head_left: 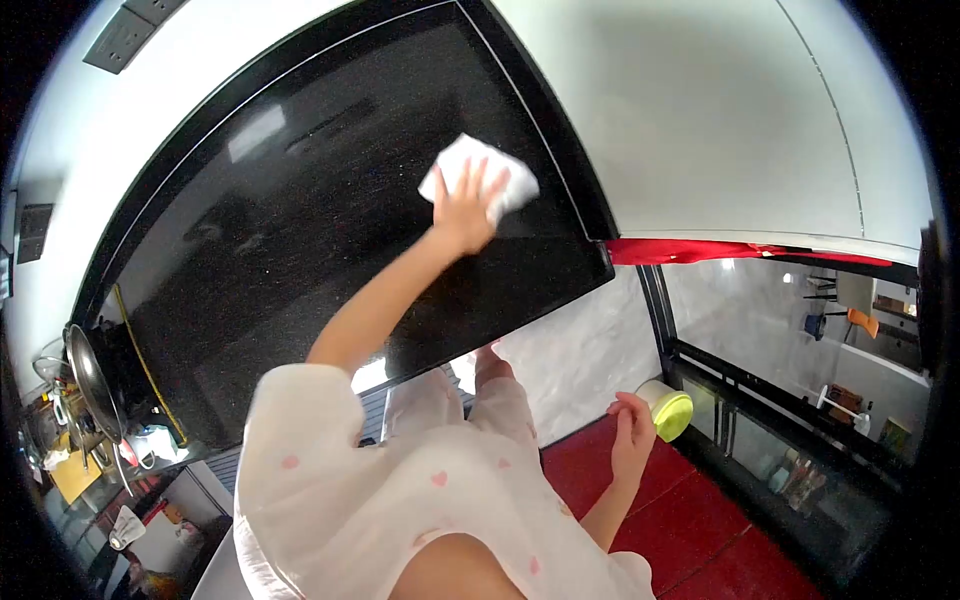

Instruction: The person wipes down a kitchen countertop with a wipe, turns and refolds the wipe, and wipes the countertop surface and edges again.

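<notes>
My left hand (pixel 465 210) lies palm down with fingers spread over a white cloth (pixel 512 190), pressing it to a glossy black countertop (pixel 330 230). The cloth looks bunched and sticks out around my fingers. It lies toward the right side of the counter. My right hand (pixel 631 430) hangs low on the other side, fingers loosely bent and apart, holding nothing that I can see. Just beside it is a white container with a yellow-green lid (pixel 673 415); whether they touch I cannot tell.
A metal pan (pixel 95 385) and other kitchen items stand at the counter's left end. A white panel (pixel 690 110) adjoins its right edge, with red material (pixel 700 250) along the panel's lower side. Below are red floor tiles (pixel 680 520) and black-framed glass (pixel 790 420).
</notes>
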### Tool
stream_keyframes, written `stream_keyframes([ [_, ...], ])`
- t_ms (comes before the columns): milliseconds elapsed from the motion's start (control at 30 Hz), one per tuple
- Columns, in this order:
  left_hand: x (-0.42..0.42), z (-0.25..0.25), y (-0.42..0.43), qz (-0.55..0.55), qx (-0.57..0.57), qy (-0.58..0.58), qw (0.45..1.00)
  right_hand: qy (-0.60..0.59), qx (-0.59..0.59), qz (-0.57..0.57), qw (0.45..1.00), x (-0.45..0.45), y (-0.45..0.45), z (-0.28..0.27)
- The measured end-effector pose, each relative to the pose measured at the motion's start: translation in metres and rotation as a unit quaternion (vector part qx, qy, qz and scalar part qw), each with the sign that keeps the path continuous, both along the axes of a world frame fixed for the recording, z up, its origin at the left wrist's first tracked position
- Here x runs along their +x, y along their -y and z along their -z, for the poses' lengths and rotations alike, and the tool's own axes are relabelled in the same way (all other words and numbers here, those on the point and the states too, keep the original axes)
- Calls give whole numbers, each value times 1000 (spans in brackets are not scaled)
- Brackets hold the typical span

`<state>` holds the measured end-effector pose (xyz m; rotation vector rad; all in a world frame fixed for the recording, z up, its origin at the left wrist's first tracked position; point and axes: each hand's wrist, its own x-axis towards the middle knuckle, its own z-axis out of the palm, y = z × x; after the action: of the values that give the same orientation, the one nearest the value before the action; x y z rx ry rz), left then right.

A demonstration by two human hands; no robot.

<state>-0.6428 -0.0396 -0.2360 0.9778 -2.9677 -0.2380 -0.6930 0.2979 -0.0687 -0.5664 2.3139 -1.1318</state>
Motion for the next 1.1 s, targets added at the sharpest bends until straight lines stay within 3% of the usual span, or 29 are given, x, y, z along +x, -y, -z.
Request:
stream_keyframes([
  [67, -30, -2, 41, -107, 3, 77, 991, -17, -1, -14, 1000, -10, -3, 0],
  [200, -50, -6, 139, -218, 66, 63, 972, -29, 7, 5, 1000, -26, -21, 2],
  [267, -61, -7, 164, -254, 109, 6, 961, -15, 16, 21, 1000, -32, -30, 2],
  [333, -85, -3, 146, -248, 94, 25, 964, -16, 25, 27, 999, -41, -33, 2],
  [400, -97, -4, 95, -108, 30, 102, 988, -26, 29, 21, 999, -47, -34, 4],
  [533, -76, -13, -22, 43, 23, 7, 999, -41, 6, -16, 999, -60, -12, -4],
  [667, -27, -16, -98, 187, 123, -54, 973, -30, 0, -60, 998, -60, 15, -5],
  [767, 28, -1, -110, 208, 102, -172, 957, -48, -7, -118, 992, -56, 36, -4],
  [900, 112, -35, -49, 61, 107, -94, 988, -53, -33, -189, 980, -36, 78, -20],
  [933, 140, -65, -21, -40, 190, -66, 979, -46, -39, -207, 977, -25, 90, -21],
  [967, 170, -54, 0, -212, 307, -9, 928, -41, -43, -224, 973, -14, 100, -21],
  [1033, 252, -3, 45, -362, 48, -137, 921, -25, -53, -268, 962, 9, 123, -14],
  [1067, 300, 27, 76, -401, 16, -36, 915, -25, -43, -284, 958, 19, 138, -14],
  [1100, 346, 24, 97, -464, 42, -25, 885, -24, -35, -297, 954, 28, 149, -11],
])
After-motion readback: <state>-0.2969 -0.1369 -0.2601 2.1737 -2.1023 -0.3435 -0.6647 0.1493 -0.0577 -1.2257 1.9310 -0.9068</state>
